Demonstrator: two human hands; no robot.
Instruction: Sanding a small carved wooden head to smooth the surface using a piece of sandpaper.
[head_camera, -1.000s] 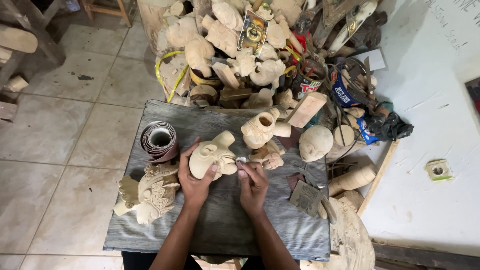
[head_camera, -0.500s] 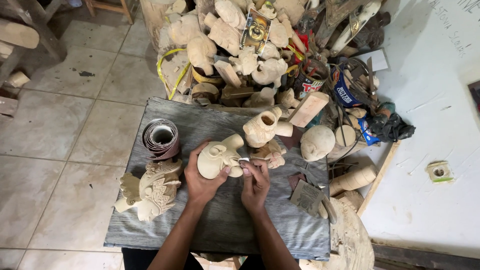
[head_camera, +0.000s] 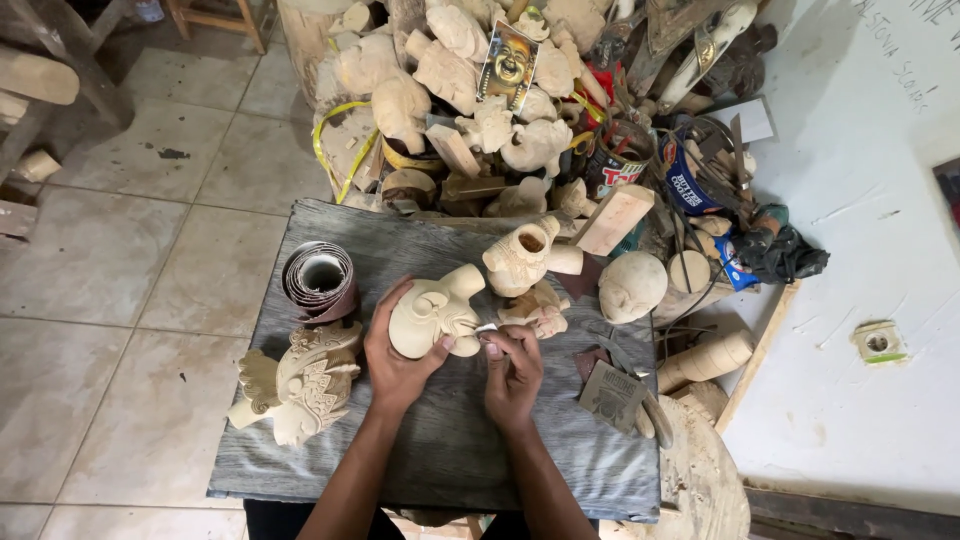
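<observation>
Left hand grips pale, unpainted carved wooden head; right hand pinches small white scrap against it.

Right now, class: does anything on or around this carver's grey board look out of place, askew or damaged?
Nothing looks damaged. The left hand holds a pale wooden carving; the right hand pinches a small white piece against it. A carved head overhangs the board's left edge, and unfinished carvings lie heaped behind.

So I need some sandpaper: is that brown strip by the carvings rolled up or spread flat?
Rolled up. The sandpaper roll lies coiled on the grey board, its hollow centre showing, beside the left hand.
</observation>
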